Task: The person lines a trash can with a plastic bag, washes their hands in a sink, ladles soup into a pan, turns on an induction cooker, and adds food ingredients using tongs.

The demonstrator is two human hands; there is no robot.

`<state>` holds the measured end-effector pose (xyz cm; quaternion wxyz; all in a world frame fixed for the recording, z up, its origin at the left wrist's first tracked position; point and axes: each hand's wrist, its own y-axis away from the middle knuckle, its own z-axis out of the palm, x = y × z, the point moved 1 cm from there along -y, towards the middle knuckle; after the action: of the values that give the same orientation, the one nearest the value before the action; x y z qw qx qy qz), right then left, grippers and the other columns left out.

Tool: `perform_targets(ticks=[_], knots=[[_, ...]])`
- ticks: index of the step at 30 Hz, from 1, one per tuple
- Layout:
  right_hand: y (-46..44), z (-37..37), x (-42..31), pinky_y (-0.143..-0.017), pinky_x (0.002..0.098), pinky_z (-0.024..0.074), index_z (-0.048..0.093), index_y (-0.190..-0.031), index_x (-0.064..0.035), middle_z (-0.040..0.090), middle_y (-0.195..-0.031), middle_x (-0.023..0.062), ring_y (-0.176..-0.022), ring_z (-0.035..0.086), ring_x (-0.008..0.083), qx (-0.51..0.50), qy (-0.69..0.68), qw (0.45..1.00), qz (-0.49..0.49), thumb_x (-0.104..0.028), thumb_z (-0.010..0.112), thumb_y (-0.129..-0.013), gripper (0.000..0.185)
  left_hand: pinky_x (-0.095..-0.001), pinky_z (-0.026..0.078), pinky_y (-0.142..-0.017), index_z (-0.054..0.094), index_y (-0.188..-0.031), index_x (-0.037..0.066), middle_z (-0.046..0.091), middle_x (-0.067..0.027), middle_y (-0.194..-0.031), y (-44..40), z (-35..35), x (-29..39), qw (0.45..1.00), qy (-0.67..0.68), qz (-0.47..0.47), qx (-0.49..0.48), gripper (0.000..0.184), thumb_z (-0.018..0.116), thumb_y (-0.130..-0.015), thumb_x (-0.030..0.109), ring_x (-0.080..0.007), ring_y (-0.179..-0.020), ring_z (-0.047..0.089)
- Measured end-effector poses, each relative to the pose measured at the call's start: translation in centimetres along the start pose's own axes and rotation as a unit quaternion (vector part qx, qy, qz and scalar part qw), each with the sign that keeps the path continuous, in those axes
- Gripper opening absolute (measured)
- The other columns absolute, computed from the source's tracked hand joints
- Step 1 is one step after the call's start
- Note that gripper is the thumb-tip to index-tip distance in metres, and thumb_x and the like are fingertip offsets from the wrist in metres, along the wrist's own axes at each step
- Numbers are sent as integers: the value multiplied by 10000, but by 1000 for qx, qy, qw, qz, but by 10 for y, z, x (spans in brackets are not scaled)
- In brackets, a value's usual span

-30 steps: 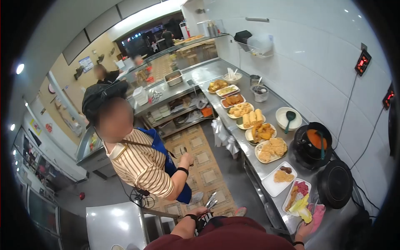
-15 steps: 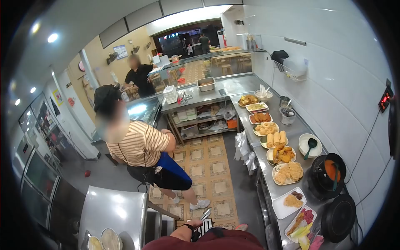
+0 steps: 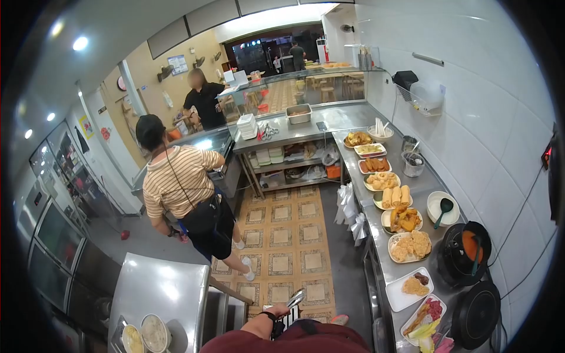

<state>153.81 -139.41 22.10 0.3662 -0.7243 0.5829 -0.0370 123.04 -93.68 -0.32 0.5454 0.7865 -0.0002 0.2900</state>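
Note:
My left hand point(image 3: 278, 310) is closed around metal tongs point(image 3: 295, 299), low in front of my body above the tiled floor. A white tray point(image 3: 424, 323) with red meat, lettuce and a fried piece lies at the near end of the right counter. Beside it, a pink cloth or bag point(image 3: 444, 345) is cut off by the bottom edge. Just behind stands another white tray point(image 3: 397, 292) with a fried piece and small dark pieces. My right hand is outside the view.
Plates of fried food point(image 3: 410, 247) line the right counter point(image 3: 368, 238), beside a black pot point(image 3: 464, 253) and black pan point(image 3: 477, 315). A co-worker point(image 3: 179, 182) in a striped shirt stands ahead left. Bowls point(image 3: 155, 333) sit on the steel table point(image 3: 159, 282). Another person point(image 3: 206, 106) is beyond the counter.
The view has swung left, and my right hand has left the frame. The co-worker has turned away and moved toward the far left counter. The tongs remain in my left hand.

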Motion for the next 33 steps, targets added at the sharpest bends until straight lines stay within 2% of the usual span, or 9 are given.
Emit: perform_targets(ticks=[1,4,6,8,10,15,23,27,33], knots=[[12,-2,5,-936,398,309,424,-1217,-12,508,-1130,219,-1083,437,356,-147,23,979,139,-147,642,-666,608,-288,247,-324,497,-579,76,431,-12,-446,-1,0,-2,1000,14,-11,5,169,550,-723,147,-115,-330,353],[23,17,31,-912,402,330,436,-1202,2,521,-1110,216,-1056,456,357,-176,6,964,201,-151,651,-658,605,-281,250,-326,489,-572,84,429,-12,-447,-2,0,-7,999,35,-33,13,170,558,-719,136,-112,-335,356],[5,28,30,-893,404,343,454,-1181,7,522,-1104,219,-1034,470,355,100,-92,983,-125,-151,650,-660,579,-276,254,-328,483,-568,87,423,-10,-444,5,-1,-4,999,23,-34,11,174,563,-715,131,-110,-335,354],[3,25,27,-881,401,353,467,-1165,12,524,-1100,220,-1019,479,354,94,-132,980,-115,-146,647,-663,556,-273,255,-329,477,-568,86,414,-6,-440,6,0,-6,999,31,-35,-2,181,564,-719,136,-109,-334,350],[10,1,5,-874,394,359,475,-1154,16,524,-1097,219,-1012,482,353,-188,-104,949,231,-137,642,-668,536,-273,257,-331,474,-572,85,408,-3,-439,8,1,-5,999,28,-41,-9,183,567,-720,140,-109,-335,350],[4,3,6,-878,374,363,477,-1148,20,532,-1093,207,-1006,487,346,8,-14,1000,8,-106,620,-689,497,-279,273,-341,495,-612,78,410,-4,-444,6,2,-2,998,15,-63,-20,155,566,-725,157,-114,-344,355],[58,74,95,-848,368,400,524,-1059,7,568,-1018,172,-951,530,305,-80,-150,973,156,-67,565,-734,336,-351,401,-439,603,-740,38,534,-73,-567,-65,-24,-31,972,-218,79,-35,234,535,-730,261,-199,-498,520],[72,87,123,-742,392,441,514,-1044,-2,583,-914,194,-852,561,339,-31,11,982,188,-155,631,-672,419,-235,265,-374,422,-599,124,367,17,-497,5,-10,58,994,43,-87,-44,195,525,-759,168,-95,-403,343],[53,37,115,-756,367,436,463,-1155,-40,564,-974,197,-879,556,316,-97,12,933,347,-110,603,-677,504,-240,297,-362,387,-634,118,365,7,-499,-6,6,102,993,-47,-71,-79,199,530,-767,154,-110,-391,348]])
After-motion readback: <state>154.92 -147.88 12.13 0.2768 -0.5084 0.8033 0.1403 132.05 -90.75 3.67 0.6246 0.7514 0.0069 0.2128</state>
